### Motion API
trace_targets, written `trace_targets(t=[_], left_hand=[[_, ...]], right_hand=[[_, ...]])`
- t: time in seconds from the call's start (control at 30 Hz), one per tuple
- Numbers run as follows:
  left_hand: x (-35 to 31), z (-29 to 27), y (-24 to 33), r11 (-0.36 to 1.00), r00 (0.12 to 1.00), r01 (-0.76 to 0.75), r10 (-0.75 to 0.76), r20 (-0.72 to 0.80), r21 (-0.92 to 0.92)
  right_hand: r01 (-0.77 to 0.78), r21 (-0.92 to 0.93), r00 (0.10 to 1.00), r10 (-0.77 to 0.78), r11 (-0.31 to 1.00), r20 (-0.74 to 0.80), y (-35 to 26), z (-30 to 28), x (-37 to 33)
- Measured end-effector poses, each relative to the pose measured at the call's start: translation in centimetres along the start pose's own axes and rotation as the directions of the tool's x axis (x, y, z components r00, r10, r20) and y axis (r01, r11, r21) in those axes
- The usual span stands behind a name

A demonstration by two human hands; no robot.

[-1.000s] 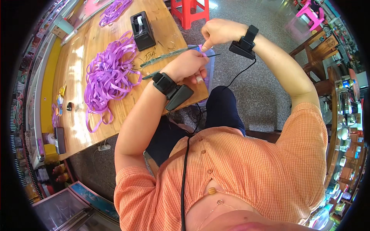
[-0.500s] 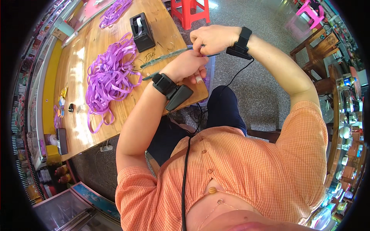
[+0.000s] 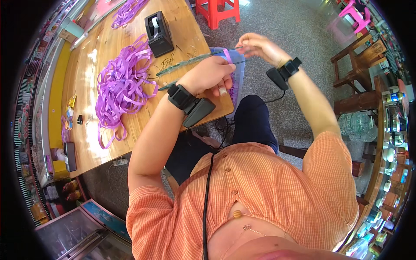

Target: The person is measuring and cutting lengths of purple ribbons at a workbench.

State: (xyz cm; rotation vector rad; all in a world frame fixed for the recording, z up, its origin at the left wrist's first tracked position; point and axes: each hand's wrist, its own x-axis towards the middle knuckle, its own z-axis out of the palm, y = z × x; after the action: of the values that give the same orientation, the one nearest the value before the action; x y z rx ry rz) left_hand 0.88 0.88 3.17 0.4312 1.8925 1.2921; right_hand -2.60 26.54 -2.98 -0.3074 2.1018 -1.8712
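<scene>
My left hand [image 3: 212, 73] is closed at the table's right corner, fingers curled round a thin dark green rod [image 3: 168, 86] that crosses beneath it. A second green rod [image 3: 184, 64] runs alongside, its left part looking wrapped or twisted and its right part thin. A short band of purple ribbon [image 3: 227, 56] lies across the rods just right of my left hand. My right hand [image 3: 255, 47] is at the right tips of the rods, off the table's edge. Its fingertips are smeared by motion, so whether they grip anything cannot be made out.
A large loose heap of purple ribbon [image 3: 121, 82] covers the table's middle, with another bundle [image 3: 128, 12] at the far end. A black tape dispenser [image 3: 159, 34] stands behind the rods. Below the right edge is a translucent bin [image 3: 239, 80]. A red stool [image 3: 216, 13] stands beyond.
My right hand has moved right, away from my left hand, toward the rods' tips. The purple band between the hands has come into view. My left hand has hardly moved.
</scene>
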Motion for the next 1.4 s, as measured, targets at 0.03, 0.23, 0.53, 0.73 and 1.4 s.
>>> trace_targets(t=[0.03, 0.23, 0.53, 0.73, 1.4], left_hand=[[0.0, -0.1, -0.2, 1.0, 1.0, 0.006, -0.006, -0.003, 0.001], [-0.1, -0.2, -0.6, 1.0, 1.0, -0.009, 0.009, -0.005, -0.03], [-0.1, -0.3, -0.6, 0.999, 1.0, 0.01, -0.011, -0.024, -0.036], [-0.1, -0.2, -0.4, 1.0, 1.0, 0.011, -0.012, -0.017, -0.025], [0.0, -0.1, -0.5, 1.0, 1.0, 0.011, -0.011, -0.021, -0.022]], right_hand=[[0.001, 0.006, 1.0, -0.001, 1.0, 0.004, 1.0, 0.6, 0.0], [-0.16, 0.648, 0.974, 0.015, 0.745, 0.224, 4.4, 5.5, -0.3], [-0.13, 0.708, 0.987, 0.026, 0.694, 0.156, 6.5, 7.4, 0.4], [-0.219, 0.735, 0.955, -0.013, 0.642, 0.296, 6.8, 8.1, 2.3], [-0.19, 0.76, 0.982, 0.121, 0.621, 0.147, 1.8, 7.3, -0.2]])
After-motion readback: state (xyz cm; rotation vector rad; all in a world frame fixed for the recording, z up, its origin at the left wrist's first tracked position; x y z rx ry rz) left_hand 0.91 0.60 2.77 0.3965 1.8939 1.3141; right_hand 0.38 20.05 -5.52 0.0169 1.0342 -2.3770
